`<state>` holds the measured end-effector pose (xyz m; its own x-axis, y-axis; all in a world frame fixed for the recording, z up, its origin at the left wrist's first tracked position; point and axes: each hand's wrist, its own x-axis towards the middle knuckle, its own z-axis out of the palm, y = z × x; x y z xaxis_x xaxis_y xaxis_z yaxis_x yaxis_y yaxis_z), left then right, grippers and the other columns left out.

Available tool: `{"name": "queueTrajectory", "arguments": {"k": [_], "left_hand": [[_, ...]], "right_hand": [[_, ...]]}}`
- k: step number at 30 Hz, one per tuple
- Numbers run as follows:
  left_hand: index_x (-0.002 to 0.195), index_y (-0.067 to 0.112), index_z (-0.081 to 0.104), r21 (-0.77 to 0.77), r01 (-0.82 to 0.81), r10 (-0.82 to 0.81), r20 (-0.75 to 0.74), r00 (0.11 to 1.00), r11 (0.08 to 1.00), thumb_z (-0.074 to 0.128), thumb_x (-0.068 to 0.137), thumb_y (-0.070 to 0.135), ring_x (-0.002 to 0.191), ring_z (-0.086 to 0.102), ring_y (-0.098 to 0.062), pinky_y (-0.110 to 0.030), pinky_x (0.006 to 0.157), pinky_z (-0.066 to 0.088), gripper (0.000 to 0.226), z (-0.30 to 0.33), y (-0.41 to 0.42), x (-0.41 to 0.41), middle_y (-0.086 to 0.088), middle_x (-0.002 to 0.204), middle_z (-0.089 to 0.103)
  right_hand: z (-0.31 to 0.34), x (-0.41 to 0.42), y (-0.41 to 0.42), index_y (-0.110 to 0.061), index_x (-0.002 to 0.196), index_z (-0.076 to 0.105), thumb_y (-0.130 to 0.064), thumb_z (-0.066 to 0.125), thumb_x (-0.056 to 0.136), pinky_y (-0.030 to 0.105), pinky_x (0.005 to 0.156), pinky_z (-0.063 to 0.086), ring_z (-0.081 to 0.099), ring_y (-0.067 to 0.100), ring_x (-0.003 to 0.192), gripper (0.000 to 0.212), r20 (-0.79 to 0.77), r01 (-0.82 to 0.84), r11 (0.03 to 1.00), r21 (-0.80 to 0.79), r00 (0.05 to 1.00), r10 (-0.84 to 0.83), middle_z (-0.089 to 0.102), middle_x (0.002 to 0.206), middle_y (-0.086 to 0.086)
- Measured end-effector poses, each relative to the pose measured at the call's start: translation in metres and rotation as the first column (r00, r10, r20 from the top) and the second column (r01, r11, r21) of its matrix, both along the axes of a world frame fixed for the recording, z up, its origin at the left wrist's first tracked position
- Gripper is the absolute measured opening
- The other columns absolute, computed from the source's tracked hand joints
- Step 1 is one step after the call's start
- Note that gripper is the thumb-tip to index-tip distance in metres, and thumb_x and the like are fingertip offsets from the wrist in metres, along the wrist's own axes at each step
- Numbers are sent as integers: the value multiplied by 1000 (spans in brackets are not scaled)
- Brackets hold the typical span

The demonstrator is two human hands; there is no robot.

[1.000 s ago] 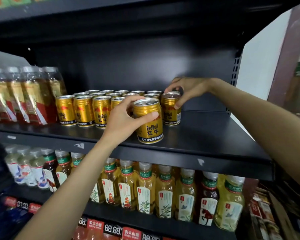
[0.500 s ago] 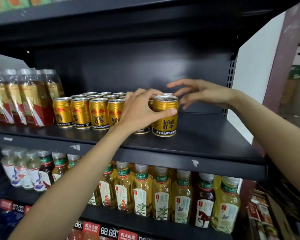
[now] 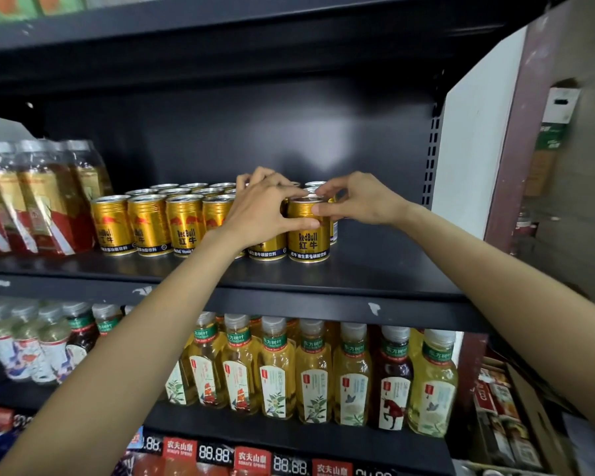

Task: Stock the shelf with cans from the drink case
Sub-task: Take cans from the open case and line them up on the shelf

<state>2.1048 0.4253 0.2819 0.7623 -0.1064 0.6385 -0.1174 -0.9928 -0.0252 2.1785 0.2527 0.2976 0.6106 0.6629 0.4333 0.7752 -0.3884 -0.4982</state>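
A gold Red Bull can (image 3: 309, 239) stands upright on the black shelf (image 3: 375, 269), at the right end of the front row of gold cans (image 3: 148, 226). My left hand (image 3: 260, 209) grips its side, thumb across the front. My right hand (image 3: 359, 201) pinches the can's top rim with thumb and fingertips. More gold cans stand in rows behind, partly hidden by both hands. The drink case is out of view.
Shrink-wrapped bottles (image 3: 38, 201) fill the shelf's left end. Bare shelf lies to the right of the cans up to the white side panel (image 3: 474, 139). Tea bottles (image 3: 313, 372) line the shelf below, above price tags (image 3: 251, 456). A cardboard box (image 3: 509, 407) sits at the lower right.
My left hand has set the can down at the row's right end and pushed it back. My right hand has come from behind onto the can's rim.
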Motion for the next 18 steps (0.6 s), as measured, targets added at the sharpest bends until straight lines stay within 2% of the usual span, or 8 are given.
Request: {"name": "queueTrajectory", "arguments": {"k": [3, 6, 8, 11, 14, 16, 18], "left_hand": [[132, 28, 52, -30, 7, -5, 51, 999, 1000, 57, 79, 62, 125, 37, -18, -38, 103, 22, 63, -7, -5, -7, 1, 130, 54], [128, 26, 55, -86, 78, -54, 257, 965, 993, 56, 87, 51, 120, 43, -17, -31, 99, 27, 49, -21, -14, -22, 3, 123, 59], [117, 22, 62, -153, 186, -107, 417, 902, 970, 54, 89, 40, 111, 52, -16, -28, 94, 32, 35, -32, -22, -39, 5, 110, 65], [102, 14, 68, -230, 388, -172, 621, 764, 892, 53, 90, 26, 90, 61, -10, -23, 81, 44, 22, -57, -36, -65, 10, 90, 68], [96, 11, 67, -351, 532, -187, 673, 716, 771, 52, 91, 19, 77, 65, -8, -19, 71, 50, 18, -89, -47, -89, 6, 81, 68], [95, 14, 65, -447, 582, -188, 660, 727, 680, 51, 91, 19, 71, 65, -9, -20, 65, 50, 16, -112, -54, -105, 8, 76, 66], [94, 17, 64, -535, 595, -207, 615, 761, 600, 50, 90, 20, 69, 64, -5, -20, 63, 50, 14, -137, -62, -124, 12, 73, 64]], "right_hand": [[-8, -7, 0, -12, 124, 57, -34, 68, 84, 34, 88, 53, 63, 21, 99, 47, 57, 48, 999, 16, 997, -49, 60, 119, 8], [-19, -24, -9, -16, 123, 58, -36, 64, 86, 36, 94, 47, 57, 18, 104, 42, 243, 90, 985, 148, 962, -124, 56, 113, 3], [-29, -45, -16, -15, 116, 62, -32, 60, 89, 34, 90, 48, 59, 16, 100, 32, 329, 62, 945, 321, 928, -173, 60, 107, -1], [-56, -85, -24, -12, 106, 64, -26, 55, 90, 35, 84, 49, 62, 16, 93, 23, 434, 41, 849, 527, 845, -311, 67, 99, -1], [-94, -124, -31, -6, 100, 64, -19, 54, 90, 35, 76, 49, 61, 21, 85, 19, 460, 78, 757, 649, 752, -472, 66, 91, -1], [-125, -147, -38, -3, 97, 64, -13, 56, 90, 27, 73, 47, 60, 17, 79, 15, 430, 90, 706, 702, 737, -521, 60, 87, -7], [-157, -168, -48, -3, 95, 63, -12, 55, 91, 19, 70, 44, 55, 10, 75, 13, 406, 100, 699, 708, 752, -519, 55, 85, -9]]}}
